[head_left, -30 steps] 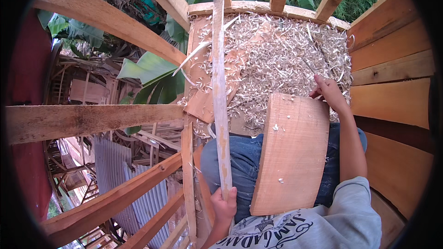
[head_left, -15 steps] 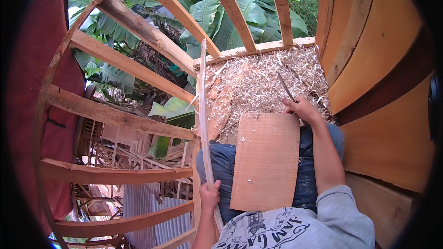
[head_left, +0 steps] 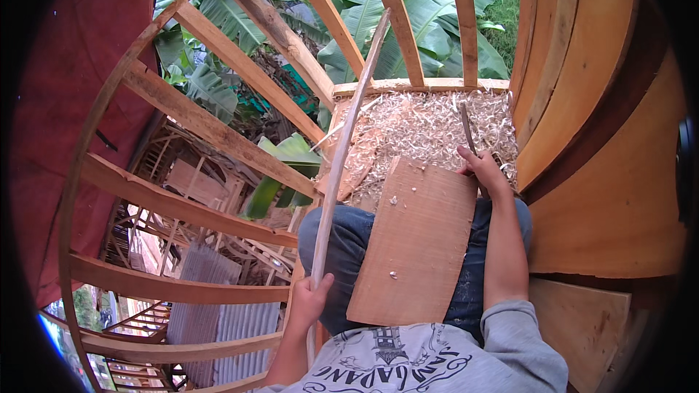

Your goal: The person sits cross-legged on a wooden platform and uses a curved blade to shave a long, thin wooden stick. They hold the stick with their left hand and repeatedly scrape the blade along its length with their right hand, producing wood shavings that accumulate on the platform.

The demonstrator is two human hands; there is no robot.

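My left hand (head_left: 312,297) is wrapped around the lower part of a long, pale wooden stick (head_left: 338,164). The stick rises past my left knee, and its far tip leans to the right in front of the slats. In the fingers of my right hand (head_left: 486,172) is a knife with a narrow dark blade (head_left: 467,129), pointing away from me over the shavings. A flat wooden board (head_left: 415,247) lies slanted across my lap, its far right corner close to my right hand. A few small chips rest on it.
Curly wood shavings (head_left: 429,127) cover the floor ahead of my knees. Wooden slats (head_left: 218,124) form an open railing on the left and far side, with banana leaves (head_left: 393,29) beyond. A wall of curved wooden planks (head_left: 582,204) stands close on my right.
The stick's far tip has swung right and away, with my left hand still around it. The board has turned to a slant on my lap. The whole view has shifted slightly.
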